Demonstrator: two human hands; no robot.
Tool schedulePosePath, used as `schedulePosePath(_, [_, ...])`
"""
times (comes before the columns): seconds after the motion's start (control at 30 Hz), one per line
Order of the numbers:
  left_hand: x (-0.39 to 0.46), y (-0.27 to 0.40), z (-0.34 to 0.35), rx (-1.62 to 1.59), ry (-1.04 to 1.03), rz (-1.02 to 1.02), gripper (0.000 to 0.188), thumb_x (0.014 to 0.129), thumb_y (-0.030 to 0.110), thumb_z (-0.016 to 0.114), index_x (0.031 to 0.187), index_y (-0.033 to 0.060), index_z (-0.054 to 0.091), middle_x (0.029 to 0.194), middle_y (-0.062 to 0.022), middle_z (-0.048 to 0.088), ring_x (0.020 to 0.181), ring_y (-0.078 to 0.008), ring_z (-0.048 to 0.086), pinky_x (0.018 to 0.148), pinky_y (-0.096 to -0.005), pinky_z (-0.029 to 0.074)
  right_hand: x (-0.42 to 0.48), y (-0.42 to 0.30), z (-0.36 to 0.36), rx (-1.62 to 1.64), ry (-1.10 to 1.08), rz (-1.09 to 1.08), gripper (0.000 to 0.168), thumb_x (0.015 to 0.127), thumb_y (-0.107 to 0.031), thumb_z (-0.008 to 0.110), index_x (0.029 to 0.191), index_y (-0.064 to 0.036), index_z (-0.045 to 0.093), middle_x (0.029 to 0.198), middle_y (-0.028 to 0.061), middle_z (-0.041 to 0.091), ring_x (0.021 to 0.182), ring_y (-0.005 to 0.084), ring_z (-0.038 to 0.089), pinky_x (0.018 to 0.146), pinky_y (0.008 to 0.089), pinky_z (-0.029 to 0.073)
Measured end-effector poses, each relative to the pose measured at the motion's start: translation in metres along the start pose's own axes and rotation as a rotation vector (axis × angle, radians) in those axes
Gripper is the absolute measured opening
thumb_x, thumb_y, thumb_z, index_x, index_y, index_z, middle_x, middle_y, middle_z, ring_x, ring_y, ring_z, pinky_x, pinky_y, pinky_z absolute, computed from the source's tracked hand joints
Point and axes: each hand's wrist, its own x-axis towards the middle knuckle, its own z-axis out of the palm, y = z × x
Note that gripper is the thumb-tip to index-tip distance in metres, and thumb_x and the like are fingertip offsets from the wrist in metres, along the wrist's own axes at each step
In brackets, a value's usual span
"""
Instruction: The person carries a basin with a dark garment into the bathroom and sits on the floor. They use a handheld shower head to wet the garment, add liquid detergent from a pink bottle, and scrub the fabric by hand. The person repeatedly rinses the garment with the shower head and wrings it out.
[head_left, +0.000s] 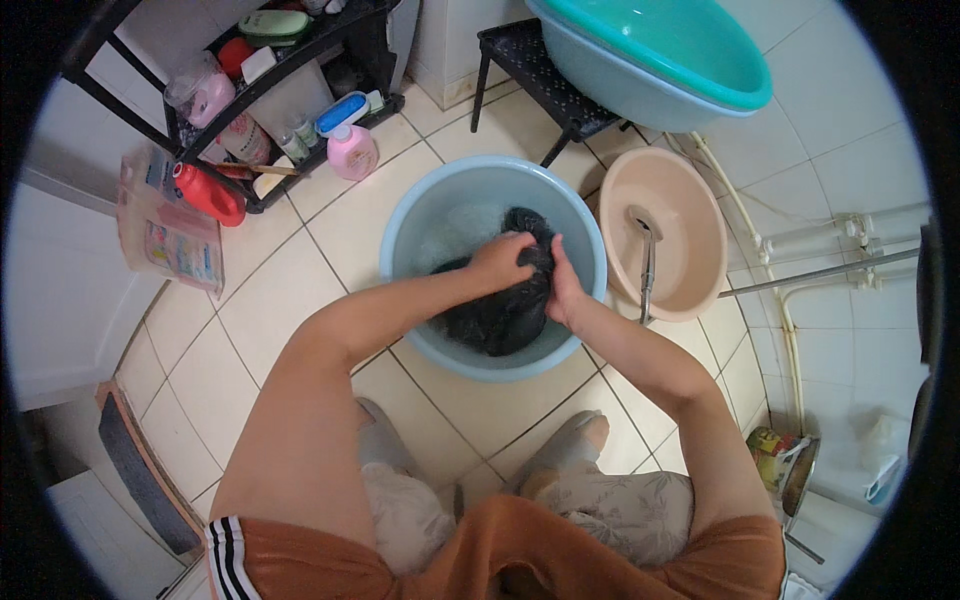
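A light blue plastic basin (491, 371) stands on the tiled floor in front of my feet, with some water in it. Black wet cloth (499, 322), perhaps a garment, is bunched inside. My left hand (504, 261) grips a fold of it from the left, fingers curled over the top. On the right side, my right hand (566, 285) presses against the same cloth, its thumb pointing up along the edge. Part of the right hand's fingers is hidden behind the cloth. The lower bulk of the cloth rests in the water.
Right of the basin sits a beige plastic tub (694, 247) with a shower head (645, 225) in it. Behind stands a black stool (525, 67) bearing stacked basins (637, 82). A black rack (262, 82), a pink bottle (352, 154) and a red bottle (214, 199) are at left.
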Motion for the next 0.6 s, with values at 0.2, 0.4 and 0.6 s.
schedulePosePath(0.2, [-0.009,0.092,-0.015,-0.111,0.066,0.364,0.026,0.078,0.021,0.069,0.093,0.0026,0.057,0.092,-0.0154,0.061,0.089,-0.0366,0.061,0.077,-0.0434,0.049,-0.001,-0.011,-0.018,0.039,-0.031,0.028,0.058,0.094,-0.057,0.045,0.129,-0.012,0.053,0.124,0.0130,0.059,0.114,0.0305,0.057,0.099,0.0473,0.044])
schedulePosePath(0.4, [0.004,0.081,-0.037,0.014,0.074,0.297,0.021,0.091,0.025,0.058,0.087,0.0052,0.056,0.085,-0.0198,0.062,0.077,-0.0412,0.061,0.066,-0.0505,0.048,0.012,0.006,-0.016,-0.029,-0.111,0.026,0.050,0.097,-0.046,0.049,0.128,-0.006,0.053,0.121,0.0117,0.061,0.112,0.0291,0.058,0.096,0.0410,0.047])
schedulePosePath(0.6, [-0.010,-0.024,-0.068,0.190,0.014,-0.367,0.030,0.097,0.030,0.049,0.107,0.0037,0.058,0.105,-0.0222,0.064,0.094,-0.0434,0.060,0.085,-0.0512,0.047,-0.037,-0.021,0.046,-1.074,0.207,-0.360,0.058,0.096,-0.046,0.053,0.134,-0.003,0.047,0.118,0.0188,0.060,0.109,0.0316,0.058,0.094,0.0392,0.046])
